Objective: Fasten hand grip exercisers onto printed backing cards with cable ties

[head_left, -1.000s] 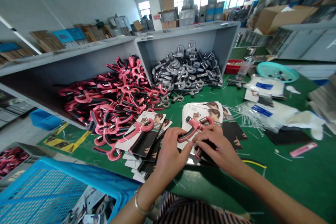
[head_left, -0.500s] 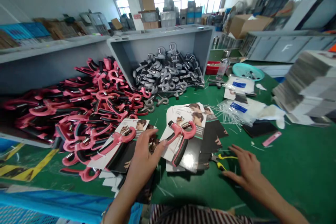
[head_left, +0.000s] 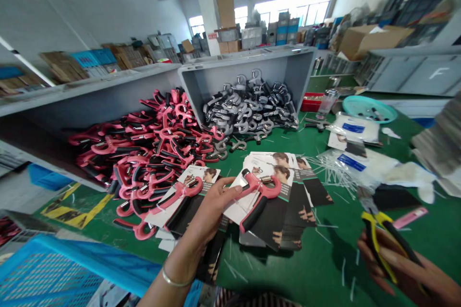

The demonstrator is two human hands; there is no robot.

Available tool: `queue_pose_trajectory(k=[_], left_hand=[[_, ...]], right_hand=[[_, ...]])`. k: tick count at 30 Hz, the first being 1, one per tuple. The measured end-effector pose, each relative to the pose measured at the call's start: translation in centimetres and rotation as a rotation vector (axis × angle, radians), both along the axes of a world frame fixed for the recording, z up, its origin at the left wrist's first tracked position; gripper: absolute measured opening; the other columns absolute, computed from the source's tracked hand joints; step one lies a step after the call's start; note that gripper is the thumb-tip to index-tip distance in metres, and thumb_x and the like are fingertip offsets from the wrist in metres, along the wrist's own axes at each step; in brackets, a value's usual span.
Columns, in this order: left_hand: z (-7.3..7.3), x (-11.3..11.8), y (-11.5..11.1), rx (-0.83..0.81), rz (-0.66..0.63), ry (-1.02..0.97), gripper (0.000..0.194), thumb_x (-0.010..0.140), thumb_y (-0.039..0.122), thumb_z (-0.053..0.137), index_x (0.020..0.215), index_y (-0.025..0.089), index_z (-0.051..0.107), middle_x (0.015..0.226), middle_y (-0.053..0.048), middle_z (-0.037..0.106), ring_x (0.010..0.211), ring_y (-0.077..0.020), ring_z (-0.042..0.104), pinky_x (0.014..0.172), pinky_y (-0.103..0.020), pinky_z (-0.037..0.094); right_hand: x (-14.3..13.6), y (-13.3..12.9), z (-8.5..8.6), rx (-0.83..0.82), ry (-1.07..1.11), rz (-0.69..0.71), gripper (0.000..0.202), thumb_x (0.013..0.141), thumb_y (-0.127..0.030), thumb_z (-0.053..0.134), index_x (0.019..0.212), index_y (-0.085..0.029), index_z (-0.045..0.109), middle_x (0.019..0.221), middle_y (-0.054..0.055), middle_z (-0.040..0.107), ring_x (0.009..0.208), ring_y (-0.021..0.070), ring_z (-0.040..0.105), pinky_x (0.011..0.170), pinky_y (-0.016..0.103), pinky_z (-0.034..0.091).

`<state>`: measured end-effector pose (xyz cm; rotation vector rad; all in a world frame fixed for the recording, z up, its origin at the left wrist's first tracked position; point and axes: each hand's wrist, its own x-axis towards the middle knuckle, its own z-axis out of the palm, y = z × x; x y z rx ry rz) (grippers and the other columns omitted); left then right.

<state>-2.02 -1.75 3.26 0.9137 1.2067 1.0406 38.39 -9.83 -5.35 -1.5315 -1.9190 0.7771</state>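
My left hand (head_left: 216,204) pinches the left edge of a printed card (head_left: 268,216) on the pile, thumb on top. A pink hand grip strengthener (head_left: 262,189) with black padding and a metal spring lies on that card. Left of this hand, another pink strengthener (head_left: 183,194) rests on a second card (head_left: 194,206). My right hand (head_left: 403,261) is closed around yellow-and-black cutting pliers (head_left: 378,225), held above the table at the right with the jaws pointing away from me. Some of its fingers are hidden behind the handles.
Pink strengtheners (head_left: 169,139) spill from a grey crate (head_left: 144,79) on the left; grey ones (head_left: 248,105) fill another crate (head_left: 306,69). White cable ties (head_left: 342,175), plastic bags (head_left: 360,129) and a turquoise plate (head_left: 351,105) lie to the right. A blue basket (head_left: 54,268) stands front left.
My right hand has picked the pliers up off the table and turned them jaws forward. My left thumb has come onto the card. The view has swung left.
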Motion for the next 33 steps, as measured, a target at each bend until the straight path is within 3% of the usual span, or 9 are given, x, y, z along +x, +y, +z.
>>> queue_pose_trajectory(k=[2,3,5,8,12,18,23,29,33], left_hand=[[-0.5,1.3,0.7,0.065,0.022,-0.002,0.051,0.077,0.036,0.073,0.121,0.015,0.057,0.092,-0.005,0.071,0.065,-0.0129,0.065,0.057,-0.021,0.047],[-0.7,1.9,0.9,0.088,0.022,0.026,0.052,0.077,0.036,0.073,0.123,0.016,0.057,0.092,-0.004,0.071,0.064,-0.0126,0.064,0.056,-0.021,0.047],[-0.9,2.5,1.3,0.110,0.011,0.091,0.052,0.078,0.037,0.073,0.124,0.019,0.057,0.089,-0.002,0.070,0.059,-0.0113,0.062,0.053,-0.021,0.045],[-1.0,2.3,1.3,0.126,-0.020,0.128,0.050,0.080,0.039,0.070,0.125,0.020,0.056,0.088,-0.002,0.070,0.056,-0.0114,0.060,0.049,-0.020,0.042],[-0.9,1.5,1.2,0.200,-0.026,0.177,0.047,0.082,0.038,0.067,0.124,0.021,0.058,0.099,-0.006,0.072,0.067,-0.0162,0.065,0.057,-0.025,0.048],[-1.2,1.0,1.7,0.313,-0.004,0.338,0.045,0.082,0.039,0.068,0.124,0.023,0.062,0.110,-0.009,0.070,0.095,-0.0244,0.066,0.079,-0.035,0.051],[-1.6,0.8,1.8,0.310,-0.009,0.310,0.045,0.082,0.039,0.068,0.123,0.023,0.062,0.106,-0.007,0.071,0.090,-0.0233,0.066,0.076,-0.034,0.052],[-2.0,0.9,1.4,0.127,-0.042,0.134,0.050,0.080,0.041,0.069,0.125,0.020,0.058,0.081,-0.001,0.068,0.060,-0.0145,0.061,0.051,-0.022,0.043],[-1.1,0.8,1.1,0.039,-0.034,-0.017,0.048,0.078,0.042,0.071,0.119,0.018,0.062,0.066,0.003,0.062,0.046,-0.0090,0.050,0.040,-0.018,0.029]], right_hand=[[-2.1,1.6,2.7,-0.171,0.164,0.071,0.042,0.100,-0.037,0.031,0.129,-0.028,0.059,0.090,0.015,0.073,0.058,0.0259,0.067,0.050,0.039,0.056],[-3.2,2.7,4.1,-0.151,0.117,0.098,0.040,0.100,-0.038,0.037,0.134,-0.029,0.055,0.090,0.011,0.072,0.063,0.0254,0.068,0.056,0.039,0.058],[-5.1,5.3,6.7,0.045,-0.130,0.181,0.048,0.097,-0.036,0.048,0.144,-0.030,0.045,0.103,0.009,0.070,0.082,0.0271,0.069,0.070,0.040,0.059],[-6.9,9.0,9.6,0.417,-0.552,0.304,0.056,0.096,-0.019,0.039,0.149,-0.035,0.040,0.113,0.011,0.066,0.092,0.0294,0.064,0.078,0.048,0.054],[-8.7,11.8,12.1,0.675,-0.760,0.382,0.064,0.092,-0.005,0.033,0.143,-0.041,0.048,0.117,0.010,0.066,0.093,0.0298,0.060,0.084,0.051,0.048],[-11.2,12.7,14.7,0.737,-0.886,0.497,0.069,0.089,-0.005,0.042,0.149,-0.039,0.038,0.121,0.008,0.064,0.097,0.0295,0.057,0.088,0.052,0.044],[-12.2,12.7,15.0,0.734,-0.826,0.520,0.063,0.089,-0.008,0.045,0.146,-0.035,0.043,0.111,0.008,0.066,0.088,0.0277,0.057,0.082,0.045,0.044],[-11.2,11.7,11.9,0.591,-0.831,0.507,0.061,0.084,-0.018,0.057,0.144,-0.026,0.048,0.094,0.009,0.069,0.061,0.0197,0.059,0.050,0.030,0.040],[-10.4,11.3,9.9,0.383,-0.528,0.469,0.048,0.090,-0.026,0.058,0.138,-0.027,0.055,0.116,0.008,0.071,0.083,0.0224,0.071,0.071,0.034,0.056]])
